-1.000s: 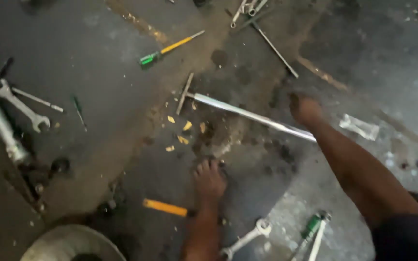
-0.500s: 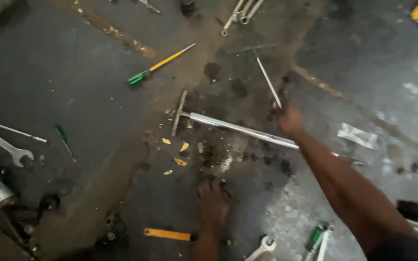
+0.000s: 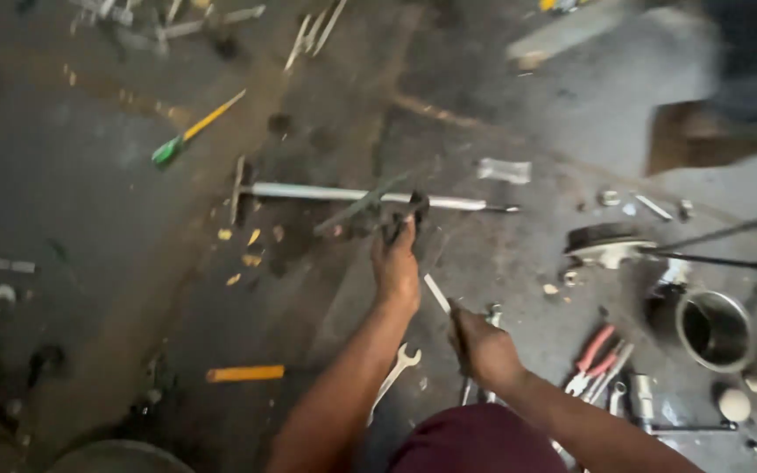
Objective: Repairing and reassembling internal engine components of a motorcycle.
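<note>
Gripping dark tool (image 3: 403,215) in closed left hand (image 3: 396,267) beside long metal bar (image 3: 370,196) | right hand (image 3: 484,346) pinching thin rod (image 3: 436,293) | open-end wrench (image 3: 393,375) on floor between forearms.

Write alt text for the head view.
Seen from above, a person's left hand grips a dark tool over a grimy workshop floor, while the right hand holds a thin metal rod. Around them lie a long steel bar, wrenches, a green-handled screwdriver and red pliers.
</note>
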